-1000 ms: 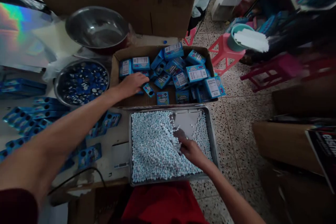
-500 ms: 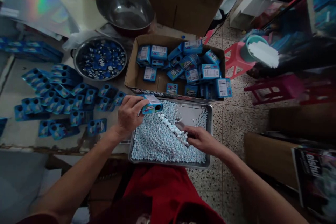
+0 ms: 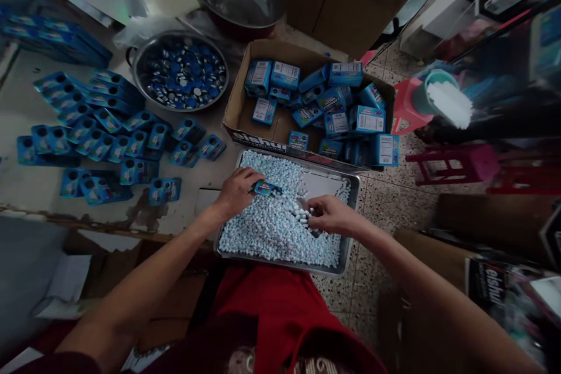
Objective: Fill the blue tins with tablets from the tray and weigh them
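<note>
Two bare hands reached in over a metal tray (image 3: 323, 182) of small pale pellets (image 3: 272, 234) near the centre of the frame. The left hand (image 3: 236, 191) had its grip closed on a small blue box (image 3: 268, 187), held over the tray's left half. The right hand (image 3: 332, 214), right of centre, had its fingers curled among the pellets; whether its grip was closed on anything could not be told.

Just beyond the tray, at upper centre, a cardboard carton (image 3: 272, 144) held a jumble of blue packets (image 3: 370, 121). At upper left, a metal bowl (image 3: 141, 67) held blue and silver discs (image 3: 188, 76). Blue packs with dark round holes (image 3: 94, 143) covered the counter (image 3: 188, 187) at left. A green bucket (image 3: 421, 96) sat at upper right.
</note>
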### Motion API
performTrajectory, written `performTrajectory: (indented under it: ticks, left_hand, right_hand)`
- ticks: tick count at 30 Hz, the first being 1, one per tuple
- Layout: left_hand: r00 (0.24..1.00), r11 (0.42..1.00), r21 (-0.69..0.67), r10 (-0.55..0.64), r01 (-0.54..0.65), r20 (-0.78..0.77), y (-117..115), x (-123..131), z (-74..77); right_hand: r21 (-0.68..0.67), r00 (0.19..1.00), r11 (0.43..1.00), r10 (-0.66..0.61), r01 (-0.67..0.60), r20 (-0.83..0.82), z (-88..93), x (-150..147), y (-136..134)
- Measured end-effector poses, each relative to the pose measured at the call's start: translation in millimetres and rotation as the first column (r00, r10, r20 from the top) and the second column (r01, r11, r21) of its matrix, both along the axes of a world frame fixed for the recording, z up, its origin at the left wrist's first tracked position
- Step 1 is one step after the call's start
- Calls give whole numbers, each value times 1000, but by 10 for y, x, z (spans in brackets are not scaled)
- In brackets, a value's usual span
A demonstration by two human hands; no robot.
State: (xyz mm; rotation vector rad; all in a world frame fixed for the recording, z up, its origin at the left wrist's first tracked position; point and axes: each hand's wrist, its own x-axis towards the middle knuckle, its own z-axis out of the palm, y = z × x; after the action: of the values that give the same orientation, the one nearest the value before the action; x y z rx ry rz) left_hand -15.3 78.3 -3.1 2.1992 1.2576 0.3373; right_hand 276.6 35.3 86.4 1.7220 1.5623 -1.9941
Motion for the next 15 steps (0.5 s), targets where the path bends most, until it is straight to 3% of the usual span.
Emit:
performTrajectory:
  ticks: [6, 10, 13, 15]
  left_hand:
    - [999, 998, -38, -44, 44, 11, -34, 13, -117]
    - [999, 992, -121, -20, 26, 49, -33, 52, -201]
    - [995, 981, -188, 58, -41, 86, -67, 49, -266]
    - [989, 971, -216, 121, -100, 89, -111, 1, -271]
  right_hand:
    - [-63, 999, 998, 17, -14, 45, 119, -93, 114]
    - [-54, 998, 998, 29, -27, 50, 154, -15, 49]
    - [60, 990, 993, 95, -102, 106, 10, 237, -199]
    - [166, 935, 965, 143, -205, 325, -224, 437, -473]
